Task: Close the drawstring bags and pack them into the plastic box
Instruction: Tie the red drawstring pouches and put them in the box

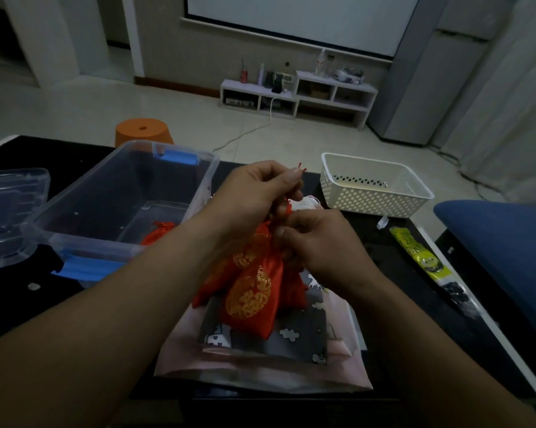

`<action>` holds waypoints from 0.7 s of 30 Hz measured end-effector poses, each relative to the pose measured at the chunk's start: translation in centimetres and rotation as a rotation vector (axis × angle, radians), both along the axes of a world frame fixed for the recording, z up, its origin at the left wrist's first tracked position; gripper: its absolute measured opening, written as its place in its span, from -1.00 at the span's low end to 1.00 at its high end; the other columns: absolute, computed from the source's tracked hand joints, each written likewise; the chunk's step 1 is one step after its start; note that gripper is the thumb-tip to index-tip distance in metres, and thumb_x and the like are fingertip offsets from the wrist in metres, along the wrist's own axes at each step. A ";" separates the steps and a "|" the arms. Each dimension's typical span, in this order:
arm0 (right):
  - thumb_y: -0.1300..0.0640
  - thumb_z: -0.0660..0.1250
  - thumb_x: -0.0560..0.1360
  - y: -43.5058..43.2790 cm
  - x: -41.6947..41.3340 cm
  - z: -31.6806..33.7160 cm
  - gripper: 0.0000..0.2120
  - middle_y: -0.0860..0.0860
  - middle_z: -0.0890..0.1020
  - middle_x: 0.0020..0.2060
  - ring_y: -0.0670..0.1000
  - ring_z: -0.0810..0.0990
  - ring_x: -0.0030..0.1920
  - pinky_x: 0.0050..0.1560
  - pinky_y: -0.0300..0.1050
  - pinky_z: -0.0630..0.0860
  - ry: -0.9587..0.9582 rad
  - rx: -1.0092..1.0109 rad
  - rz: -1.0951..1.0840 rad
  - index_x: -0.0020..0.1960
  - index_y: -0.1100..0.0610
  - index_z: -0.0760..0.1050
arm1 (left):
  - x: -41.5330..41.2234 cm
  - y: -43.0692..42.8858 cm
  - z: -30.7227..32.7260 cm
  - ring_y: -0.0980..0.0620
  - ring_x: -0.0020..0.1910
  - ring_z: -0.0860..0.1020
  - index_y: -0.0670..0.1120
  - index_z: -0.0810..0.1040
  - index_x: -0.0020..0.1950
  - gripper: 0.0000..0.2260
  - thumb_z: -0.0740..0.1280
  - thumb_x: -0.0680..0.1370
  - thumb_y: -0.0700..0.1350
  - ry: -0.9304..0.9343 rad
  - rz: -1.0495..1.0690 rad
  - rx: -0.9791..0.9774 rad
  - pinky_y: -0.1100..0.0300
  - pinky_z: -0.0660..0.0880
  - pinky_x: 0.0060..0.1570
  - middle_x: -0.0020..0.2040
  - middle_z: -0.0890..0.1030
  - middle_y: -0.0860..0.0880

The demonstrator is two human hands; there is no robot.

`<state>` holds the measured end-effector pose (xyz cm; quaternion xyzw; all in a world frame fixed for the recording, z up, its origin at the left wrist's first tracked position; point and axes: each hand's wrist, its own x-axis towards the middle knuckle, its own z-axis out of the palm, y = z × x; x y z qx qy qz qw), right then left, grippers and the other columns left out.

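On the black table (393,267), the left hand (251,193) pinches the red cord (301,167) and the right hand (322,245) grips the neck of a red drawstring bag (254,298) at near centre. The plastic box (84,193) sits left, a white basket (368,202) far right, and an orange stool (143,131) on the pale floor (75,109) beyond.

This was a home living room: a projector screen (294,17) hung at the top centre, a low white shelf unit (297,94) stood beneath it, and curtains (507,88) hung at right.
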<state>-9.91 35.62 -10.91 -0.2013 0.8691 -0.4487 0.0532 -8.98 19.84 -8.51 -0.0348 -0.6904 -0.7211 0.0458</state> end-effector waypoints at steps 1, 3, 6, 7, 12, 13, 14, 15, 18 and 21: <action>0.19 0.38 0.63 0.1 0.0 0.0 -0.82 -0.01 0.67 -0.39 -0.12 0.63 -0.39 -0.30 -0.25 0.56 -0.010 -0.006 0.005 -0.13 0.07 0.67 | -0.1 0.0 0.1 0.13 -0.40 0.46 -0.20 0.62 0.04 -0.80 0.32 0.67 -0.07 -0.002 -0.020 0.009 0.24 0.48 -0.31 -0.20 0.65 -0.03; 0.22 0.37 0.63 0.1 0.0 -0.1 -0.81 0.01 0.69 -0.37 -0.12 0.64 -0.39 -0.31 -0.27 0.56 -0.028 -0.010 0.019 -0.12 0.07 0.69 | -0.1 0.1 0.3 0.11 -0.40 0.44 -0.20 0.62 0.03 -0.79 0.33 0.67 -0.07 0.002 -0.066 -0.020 0.23 0.47 -0.32 -0.20 0.66 -0.04; 0.24 0.37 0.63 -0.1 0.1 -0.2 -0.81 0.03 0.71 -0.32 -0.09 0.66 -0.36 -0.32 -0.30 0.56 -0.040 -0.014 0.054 -0.09 0.05 0.68 | 0.1 0.2 0.3 0.04 -0.36 0.44 -0.18 0.64 0.00 -0.79 0.33 0.67 -0.05 0.003 -0.098 -0.086 0.15 0.45 -0.24 -0.21 0.67 -0.01; 0.24 0.37 0.63 -0.2 0.0 -0.3 -0.82 0.03 0.71 -0.32 -0.08 0.65 -0.37 -0.33 -0.29 0.55 -0.057 -0.037 0.056 -0.08 0.06 0.69 | 0.2 0.2 0.3 0.01 -0.32 0.46 -0.17 0.66 0.01 -0.78 0.33 0.66 -0.04 0.003 -0.092 -0.088 0.15 0.45 -0.22 -0.20 0.67 0.01; 0.18 0.39 0.63 0.2 -0.7 -0.6 -0.77 0.07 0.67 -0.34 0.01 0.62 -0.33 -0.24 -0.02 0.55 -0.155 -0.212 -0.012 -0.18 0.15 0.69 | 0.5 -0.6 -0.8 0.27 0.09 0.56 0.10 0.51 0.40 -0.69 0.25 0.69 0.13 0.067 0.048 -0.495 0.26 0.51 0.10 0.15 0.60 0.21; 0.19 0.39 0.63 0.5 -1.0 -0.7 -0.76 0.09 0.67 -0.34 0.04 0.61 -0.33 -0.23 0.02 0.55 -0.178 -0.250 -0.017 -0.20 0.15 0.68 | 0.9 -0.8 -1.4 0.21 0.16 0.55 0.09 0.44 0.48 -0.63 0.23 0.69 0.14 0.049 0.037 -0.608 0.21 0.50 0.17 0.22 0.58 0.17; 0.20 0.39 0.62 0.7 -1.1 -0.7 -0.76 0.09 0.66 -0.35 0.04 0.60 -0.33 -0.24 0.03 0.55 -0.202 -0.284 -0.022 -0.21 0.15 0.69 | 1.3 -0.9 -2.0 0.15 0.21 0.55 0.08 0.39 0.52 -0.60 0.23 0.69 0.13 0.037 0.009 -0.714 0.16 0.51 0.21 0.26 0.59 0.12; 0.21 0.39 0.62 0.9 -1.3 -0.7 -0.76 0.07 0.65 -0.37 0.03 0.60 -0.33 -0.25 0.01 0.54 -0.222 -0.309 -0.024 -0.21 0.15 0.69 | 1.7 -0.9 -2.6 0.11 0.23 0.56 0.08 0.38 0.52 -0.61 0.23 0.70 0.11 0.046 -0.025 -0.802 0.11 0.51 0.24 0.28 0.60 0.08; 0.21 0.38 0.63 1.2 -1.4 -0.5 -0.77 0.01 0.63 -0.39 -0.02 0.59 -0.34 -0.29 -0.11 0.54 -0.265 -0.332 -0.019 -0.19 0.19 0.67 | 2.2 -1.0 -3.8 0.12 0.16 0.53 0.08 0.48 0.38 -0.75 0.21 0.71 0.01 0.192 -0.055 -0.966 0.08 0.49 0.19 0.21 0.60 0.09; 0.20 0.38 0.63 1.3 -1.4 -0.6 -0.77 0.06 0.66 -0.34 -0.03 0.60 -0.35 -0.30 -0.14 0.55 -0.270 -0.327 -0.038 -0.18 0.21 0.67 | 1.9 -1.1 -3.5 0.10 0.03 0.53 0.08 0.51 0.24 -0.82 0.17 0.72 0.02 0.282 0.019 -1.080 0.06 0.51 0.02 0.08 0.58 0.09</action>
